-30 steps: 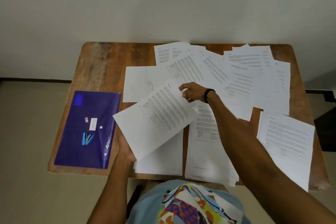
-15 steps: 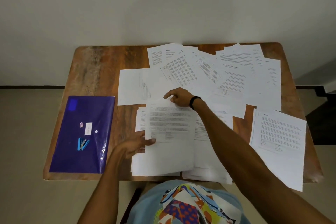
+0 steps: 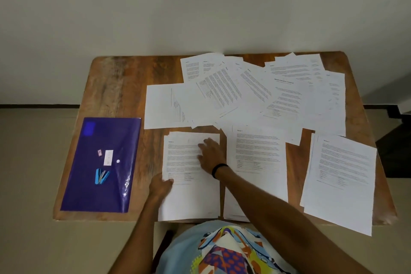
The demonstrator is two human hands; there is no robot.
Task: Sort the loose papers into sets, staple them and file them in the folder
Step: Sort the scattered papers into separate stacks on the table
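Three sorted paper piles lie along the table's near edge: a left pile (image 3: 191, 198), a middle pile (image 3: 258, 162) and a right pile (image 3: 340, 176). My right hand (image 3: 210, 155) lies flat with spread fingers on top of the left pile. My left hand (image 3: 161, 186) holds that pile's left edge, thumb on top. Several loose printed sheets (image 3: 249, 93) are fanned across the far half of the table. A purple plastic folder (image 3: 100, 164) lies at the left, with a small blue stapler (image 3: 101, 176) on it.
The wooden table (image 3: 115, 87) shows bare wood at its far left corner. A small staple box (image 3: 99, 152) and a white label sit on the folder. The right pile overhangs the table's near right edge. A wall stands behind the table.
The sheet held in the air a second ago has been laid squarely on the left pile. My right hand moved down onto it and my left hand now steadies the pile's edge.
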